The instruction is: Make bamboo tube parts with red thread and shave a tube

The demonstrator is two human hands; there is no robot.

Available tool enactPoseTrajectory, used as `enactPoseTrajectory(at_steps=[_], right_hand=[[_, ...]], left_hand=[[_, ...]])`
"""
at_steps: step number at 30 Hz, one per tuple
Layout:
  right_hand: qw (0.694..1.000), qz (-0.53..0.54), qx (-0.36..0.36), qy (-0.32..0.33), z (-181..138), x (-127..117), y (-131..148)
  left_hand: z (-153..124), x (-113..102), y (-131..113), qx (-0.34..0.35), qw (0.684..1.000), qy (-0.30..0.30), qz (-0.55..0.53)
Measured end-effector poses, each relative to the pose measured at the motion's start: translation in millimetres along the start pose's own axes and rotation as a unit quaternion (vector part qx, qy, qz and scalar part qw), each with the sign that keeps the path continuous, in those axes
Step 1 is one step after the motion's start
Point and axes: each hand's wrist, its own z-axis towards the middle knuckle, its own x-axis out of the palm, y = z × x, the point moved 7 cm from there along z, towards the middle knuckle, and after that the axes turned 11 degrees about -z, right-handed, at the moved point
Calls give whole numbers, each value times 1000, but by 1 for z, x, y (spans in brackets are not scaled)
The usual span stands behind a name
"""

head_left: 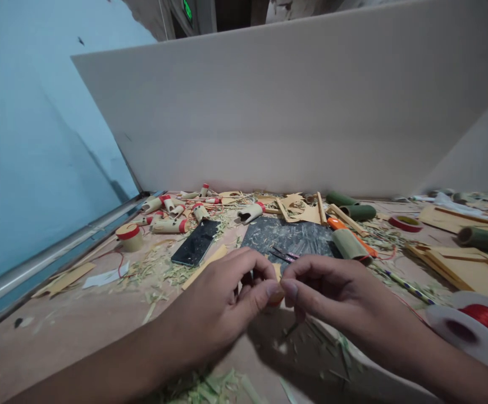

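Amid bamboo scraps on a littered bench, my two hands meet over a small red-banded piece (274, 302), mostly hidden by my fingers. My left hand (238, 294) comes in from eight o'clock and my right hand (332, 292) from four, thumb pinched to forefinger on each, the tips touching or nearly so. Whether anything fine is caught in either pinch, I cannot tell. The piece sits right at the hub of the dial, just under the meeting fingertips; my left thumb overlaps it, making the left hand the nearer by a little. Its long axis is covered, so I cannot say which way it runs. A spool (486, 349) wound with red thread (482, 317) lies just past three o'clock, outside my right forearm. At twelve, beyond the knuckles, what look like scissors (288, 257) rest by a dark slab (298, 231); a cut tube (350, 245) lies at two, a phone (196, 244) at ten
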Motion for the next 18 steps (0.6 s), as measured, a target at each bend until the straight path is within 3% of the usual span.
enactPoseTrajectory(at_steps=[4, 9, 18], right_hand=[[1000, -8, 11, 1, 2, 2, -4], [999, -36, -12, -11, 4, 1, -1], [998, -53, -4, -23, 3, -1, 0]], left_hand=[[1, -1, 12, -26, 997, -27, -65], [0, 6, 16, -42, 992, -8, -119], [0, 4, 0, 10, 1000, -2, 13]])
